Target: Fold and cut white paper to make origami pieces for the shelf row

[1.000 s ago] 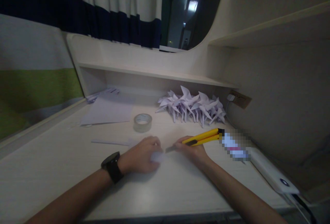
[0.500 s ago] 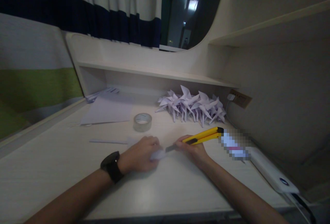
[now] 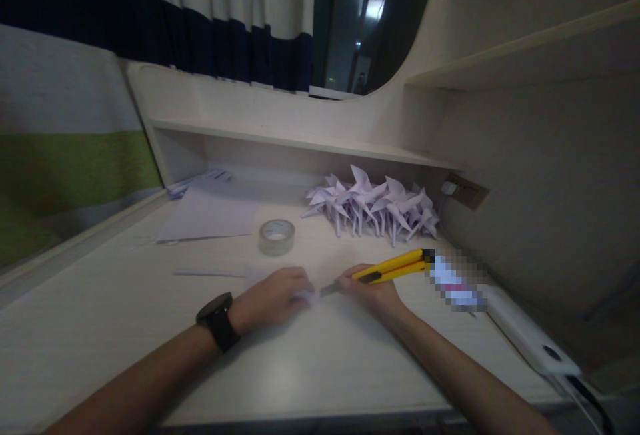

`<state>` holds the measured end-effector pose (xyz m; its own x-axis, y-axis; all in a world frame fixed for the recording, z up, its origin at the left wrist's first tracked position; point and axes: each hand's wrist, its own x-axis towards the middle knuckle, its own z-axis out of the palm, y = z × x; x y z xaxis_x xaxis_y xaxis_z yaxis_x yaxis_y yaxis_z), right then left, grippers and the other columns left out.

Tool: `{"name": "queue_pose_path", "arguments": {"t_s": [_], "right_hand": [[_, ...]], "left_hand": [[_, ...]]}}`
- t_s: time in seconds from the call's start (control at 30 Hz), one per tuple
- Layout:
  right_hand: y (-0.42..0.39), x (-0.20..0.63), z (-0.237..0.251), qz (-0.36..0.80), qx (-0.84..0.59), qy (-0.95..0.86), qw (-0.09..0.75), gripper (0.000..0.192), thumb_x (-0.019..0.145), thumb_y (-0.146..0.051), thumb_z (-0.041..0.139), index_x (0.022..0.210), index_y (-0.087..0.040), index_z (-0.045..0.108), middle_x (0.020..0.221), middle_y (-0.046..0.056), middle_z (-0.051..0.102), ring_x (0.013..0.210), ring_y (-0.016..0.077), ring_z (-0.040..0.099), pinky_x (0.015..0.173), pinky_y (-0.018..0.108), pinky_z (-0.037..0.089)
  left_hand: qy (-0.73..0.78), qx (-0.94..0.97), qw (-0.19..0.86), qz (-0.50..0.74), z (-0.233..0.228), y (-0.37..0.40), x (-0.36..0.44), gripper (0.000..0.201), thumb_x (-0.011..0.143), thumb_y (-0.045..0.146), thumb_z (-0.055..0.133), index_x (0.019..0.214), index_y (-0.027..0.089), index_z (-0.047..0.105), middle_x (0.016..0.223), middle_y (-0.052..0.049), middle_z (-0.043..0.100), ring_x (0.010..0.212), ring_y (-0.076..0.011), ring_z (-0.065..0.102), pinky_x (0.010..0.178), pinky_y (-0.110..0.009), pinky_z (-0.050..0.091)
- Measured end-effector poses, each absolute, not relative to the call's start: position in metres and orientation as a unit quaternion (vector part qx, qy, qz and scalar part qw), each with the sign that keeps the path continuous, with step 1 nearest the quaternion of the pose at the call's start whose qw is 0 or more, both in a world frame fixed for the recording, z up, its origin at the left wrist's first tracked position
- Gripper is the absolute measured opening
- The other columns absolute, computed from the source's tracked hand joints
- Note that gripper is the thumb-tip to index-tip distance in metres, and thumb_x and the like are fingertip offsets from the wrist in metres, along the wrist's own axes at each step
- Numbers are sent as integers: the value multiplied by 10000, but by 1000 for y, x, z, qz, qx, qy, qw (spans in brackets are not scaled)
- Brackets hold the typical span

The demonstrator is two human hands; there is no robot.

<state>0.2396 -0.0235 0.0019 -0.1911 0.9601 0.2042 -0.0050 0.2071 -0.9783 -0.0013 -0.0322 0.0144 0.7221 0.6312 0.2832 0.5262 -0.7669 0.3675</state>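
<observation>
My right hand (image 3: 374, 291) is closed around a yellow utility knife (image 3: 395, 267), its bare blade pointing left toward my other hand. My left hand (image 3: 277, 295), with a black watch at the wrist, pinches a small piece of white paper (image 3: 303, 295) close to the blade tip. Fingers hide most of that piece, and its shape is blurred. Behind the left hand, a pale sheet of paper (image 3: 254, 275) lies partly covered on the desk. A thin rolled paper stick (image 3: 209, 273) rests to its left.
A roll of clear tape (image 3: 277, 237) sits beyond my hands. Several white paper pinwheels (image 3: 373, 201) are heaped at the back. White sheets (image 3: 210, 211) lie at the back left. A phone with a pixelated screen (image 3: 455, 285) and a white power strip (image 3: 530, 331) are on the right.
The paper piece in my left hand shows less now, and the left fingers have shifted and turned slightly. The knife has barely moved.
</observation>
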Motion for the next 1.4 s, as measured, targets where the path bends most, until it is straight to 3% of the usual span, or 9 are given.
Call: {"name": "queue_pose_path", "arguments": {"t_s": [0.3,1.4], "right_hand": [[-26,240,6,449,-402,-658,452,197,665,-369,781,753,-201,726,756,34,710,691,173,634,650,276,508],[-25,240,2,440,-384,-682,440,222,666,-377,791,766,-186,739,779,53,728,689,174,651,631,267,524]], "left_hand": [[307,920,146,197,11,-28,-1,190,932,258,497,1013,201,660,930,-54,608,884,-179,569,805,-287,419],[296,923,145,200,8,-26,-1,197,937,269,489,961,185,666,900,-55,600,855,-182,565,773,-301,429]]}}
